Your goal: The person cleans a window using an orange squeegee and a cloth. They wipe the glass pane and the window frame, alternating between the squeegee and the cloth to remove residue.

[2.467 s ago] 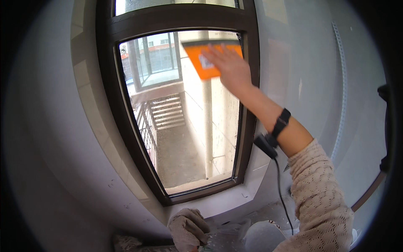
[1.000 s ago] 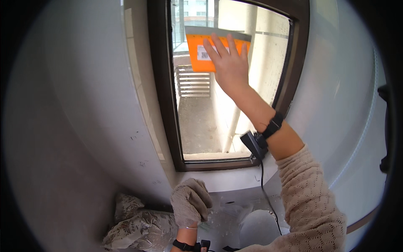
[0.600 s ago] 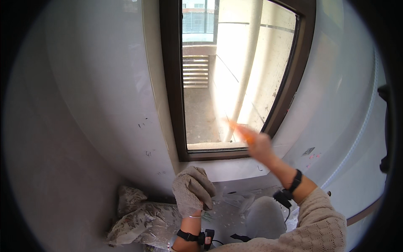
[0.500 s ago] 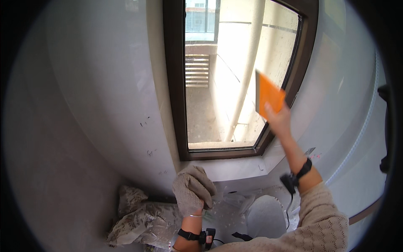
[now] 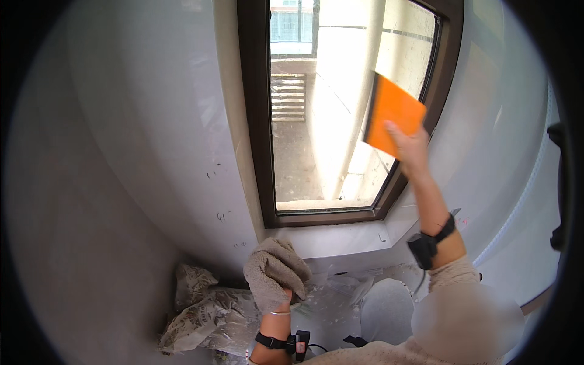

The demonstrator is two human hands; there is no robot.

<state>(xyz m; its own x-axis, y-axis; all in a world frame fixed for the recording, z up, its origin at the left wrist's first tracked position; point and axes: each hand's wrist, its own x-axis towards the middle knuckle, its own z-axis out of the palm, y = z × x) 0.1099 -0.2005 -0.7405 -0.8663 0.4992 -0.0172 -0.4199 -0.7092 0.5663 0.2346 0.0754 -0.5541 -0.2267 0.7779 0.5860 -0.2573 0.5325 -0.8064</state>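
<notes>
Right fingers (image 5: pixel 390 126) clamped on orange scraper (image 5: pixel 398 104), window frame (image 5: pixel 257 115) beyond them, brown cloth (image 5: pixel 274 271) lower left of them, left fingers hidden by it, state undeterminable

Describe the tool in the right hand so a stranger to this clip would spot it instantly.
Find the tall, brown-framed window. In front of its right side, the right hand grips a flat orange tool with a straight dark edge facing left. Its bright, flat body sets it apart from the crumpled grey-brown cloth lower down.
</notes>
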